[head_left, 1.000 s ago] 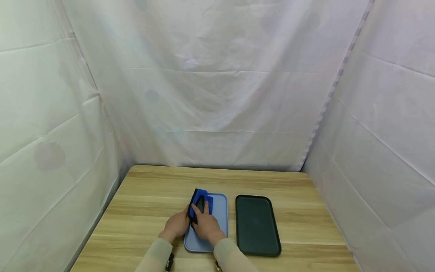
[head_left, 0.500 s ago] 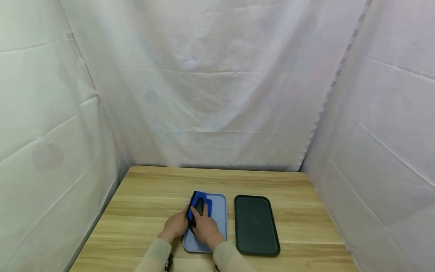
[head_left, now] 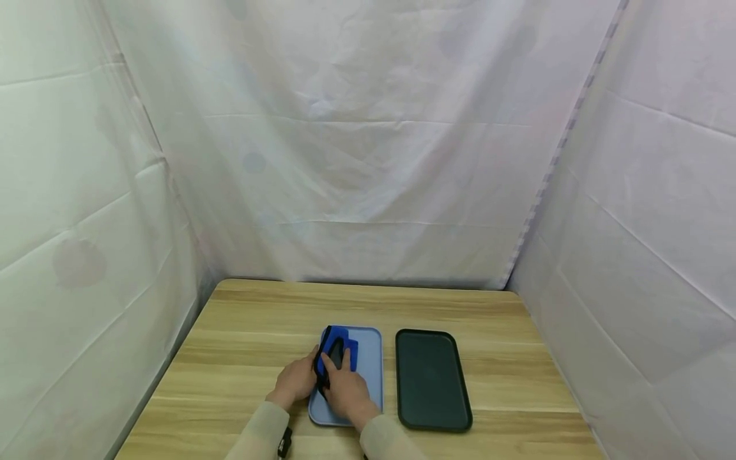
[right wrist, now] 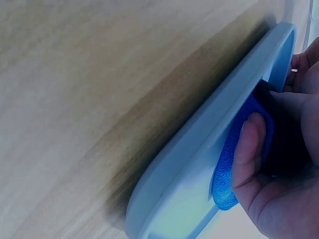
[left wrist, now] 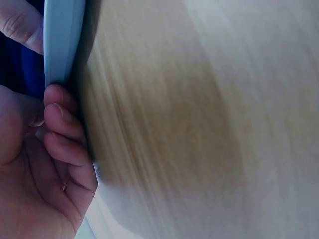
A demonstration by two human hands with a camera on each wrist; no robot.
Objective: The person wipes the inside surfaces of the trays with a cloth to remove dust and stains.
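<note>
The left hand [head_left: 296, 381] gripped the edge of the blue tray [head_left: 370, 370], and the right hand [head_left: 347, 391] gripped a blue and black thing [head_left: 337, 349] that lay in it. A dark green tray [head_left: 432, 383] sat near them on the desk [head_left: 512, 370].

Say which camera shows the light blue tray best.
The head view: most of the light blue tray shows from above. The left wrist view catches only one edge; the right wrist view, one side and some interior.
</note>
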